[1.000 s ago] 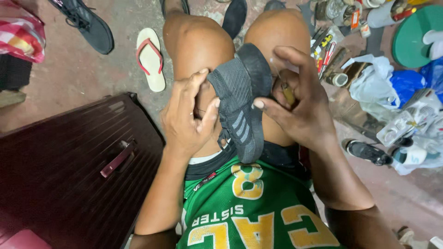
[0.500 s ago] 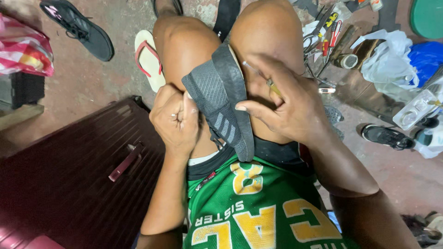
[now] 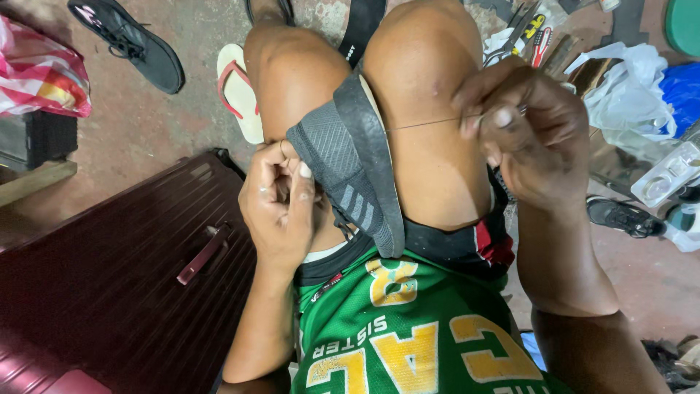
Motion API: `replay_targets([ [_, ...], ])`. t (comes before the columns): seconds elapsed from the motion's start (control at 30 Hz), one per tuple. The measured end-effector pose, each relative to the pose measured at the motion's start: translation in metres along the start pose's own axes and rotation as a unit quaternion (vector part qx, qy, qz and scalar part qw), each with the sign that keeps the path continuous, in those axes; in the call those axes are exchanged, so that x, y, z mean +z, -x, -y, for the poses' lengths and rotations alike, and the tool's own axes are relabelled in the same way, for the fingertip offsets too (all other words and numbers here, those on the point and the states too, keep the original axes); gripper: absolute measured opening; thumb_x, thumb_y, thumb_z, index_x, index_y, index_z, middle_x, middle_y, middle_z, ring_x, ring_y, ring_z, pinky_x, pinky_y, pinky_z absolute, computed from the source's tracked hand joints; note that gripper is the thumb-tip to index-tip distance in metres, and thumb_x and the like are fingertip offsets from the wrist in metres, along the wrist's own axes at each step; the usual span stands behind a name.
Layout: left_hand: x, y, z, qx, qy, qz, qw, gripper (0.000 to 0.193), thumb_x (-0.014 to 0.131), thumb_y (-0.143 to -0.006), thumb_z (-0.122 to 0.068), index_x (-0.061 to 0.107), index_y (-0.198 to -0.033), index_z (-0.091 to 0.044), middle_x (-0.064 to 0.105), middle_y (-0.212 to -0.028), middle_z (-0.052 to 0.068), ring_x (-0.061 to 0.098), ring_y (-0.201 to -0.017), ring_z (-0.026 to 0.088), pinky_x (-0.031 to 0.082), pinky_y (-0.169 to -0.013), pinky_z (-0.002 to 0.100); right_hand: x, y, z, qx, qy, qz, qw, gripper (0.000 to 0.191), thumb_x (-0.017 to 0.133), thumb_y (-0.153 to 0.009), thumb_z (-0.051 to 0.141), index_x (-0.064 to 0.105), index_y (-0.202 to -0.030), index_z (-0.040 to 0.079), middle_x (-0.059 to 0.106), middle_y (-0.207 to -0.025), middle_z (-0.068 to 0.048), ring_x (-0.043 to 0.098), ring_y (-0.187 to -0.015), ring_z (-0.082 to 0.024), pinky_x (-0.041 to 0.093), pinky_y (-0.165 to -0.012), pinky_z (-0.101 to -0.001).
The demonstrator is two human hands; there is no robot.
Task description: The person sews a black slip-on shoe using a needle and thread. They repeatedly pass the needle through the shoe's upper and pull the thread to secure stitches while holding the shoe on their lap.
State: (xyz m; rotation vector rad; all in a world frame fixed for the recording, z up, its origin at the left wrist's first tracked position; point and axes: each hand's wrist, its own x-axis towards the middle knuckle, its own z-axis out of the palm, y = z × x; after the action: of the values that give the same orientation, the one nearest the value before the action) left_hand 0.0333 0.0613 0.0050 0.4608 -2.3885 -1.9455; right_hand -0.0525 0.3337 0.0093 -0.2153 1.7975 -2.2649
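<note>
Suitcase: a dark maroon ribbed hard-shell suitcase lies on the floor at the person's left.
Shoe: a black-and-grey knit sports shoe with a black rubber sole is wedged between the bare knees, sole edge turned up.
Left hand: the left hand is curled against the shoe's upper, fingers pressed together; what they pinch I cannot tell.
Right hand: the right hand is raised over the right knee, fingertips pinching a thin taut thread.
Thread: it runs from the sole edge to those fingertips.
Sandal: a white flip-flop with red straps lies beyond the knees.

Shoe toe hidden between knees (needle perhaps too small).
</note>
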Motion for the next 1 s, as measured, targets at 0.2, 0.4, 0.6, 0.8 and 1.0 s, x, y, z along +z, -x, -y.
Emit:
replay_targets([
  [0.2, -0.003, -0.015, -0.014, 0.097, -0.173, 0.052, 0.979, 0.012, 0.066, -0.097, -0.009, 0.058, -0.096, 0.001, 0.049, -0.083, 0.011, 0.052, -0.071, 0.022, 0.045, -0.069, 0.03, 0.018, -0.017, 0.003, -0.008, -0.194, -0.001, 0.981, 0.016, 0.061, -0.105, 0.019, 0.057, -0.1, 0.005, 0.063, -0.1, -0.018, 0.063, -0.073, -0.014, 0.049, -0.068, -0.0279],
  [0.4, -0.001, -0.033, -0.01, 0.105, -0.156, 0.079, 0.979, 0.023, 0.069, -0.088, -0.019, 0.058, -0.081, 0.0, 0.045, -0.071, 0.011, 0.05, -0.063, 0.024, 0.039, -0.06, 0.036, 0.042, -0.038, -0.005, 0.004, -0.262, 0.097, 0.96, 0.016, 0.06, -0.109, 0.019, 0.052, -0.102, 0.007, 0.053, -0.079, -0.006, 0.05, -0.057, -0.01, 0.048, -0.058, -0.0253],
  [0.6, -0.011, -0.048, 0.007, 0.149, -0.096, 0.094, 0.98, 0.023, 0.071, -0.083, -0.016, 0.056, -0.072, -0.002, 0.042, -0.07, 0.009, 0.046, -0.064, 0.025, 0.036, -0.061, 0.036, 0.051, -0.048, -0.021, 0.039, -0.256, 0.079, 0.963, 0.02, 0.056, -0.112, 0.016, 0.05, -0.098, 0.004, 0.042, -0.066, 0.001, 0.031, -0.053, -0.004, 0.029, -0.047, -0.0193],
  [0.8, -0.023, -0.054, 0.023, 0.138, -0.062, 0.105, 0.983, 0.029, 0.075, -0.082, -0.01, 0.053, -0.066, -0.003, 0.041, -0.067, 0.007, 0.043, -0.061, 0.022, 0.033, -0.058, 0.036, 0.057, -0.047, -0.028, 0.031, -0.232, 0.031, 0.972, 0.03, 0.056, -0.115, 0.016, 0.046, -0.089, 0.006, 0.036, -0.06, 0.002, 0.027, -0.05, -0.002, 0.023, -0.044, -0.0201],
  [1.0, -0.036, -0.047, 0.013, 0.08, -0.028, 0.11, 0.99, 0.034, 0.074, -0.091, -0.01, 0.05, -0.068, -0.003, 0.042, -0.067, 0.005, 0.04, -0.061, 0.016, 0.03, -0.058, 0.032, 0.065, -0.043, -0.025, 0.026, -0.218, 0.014, 0.975, 0.027, 0.059, -0.113, 0.02, 0.048, -0.094, 0.004, 0.038, -0.06, 0.001, 0.031, -0.048, -0.003, 0.027, -0.042, -0.0194],
])
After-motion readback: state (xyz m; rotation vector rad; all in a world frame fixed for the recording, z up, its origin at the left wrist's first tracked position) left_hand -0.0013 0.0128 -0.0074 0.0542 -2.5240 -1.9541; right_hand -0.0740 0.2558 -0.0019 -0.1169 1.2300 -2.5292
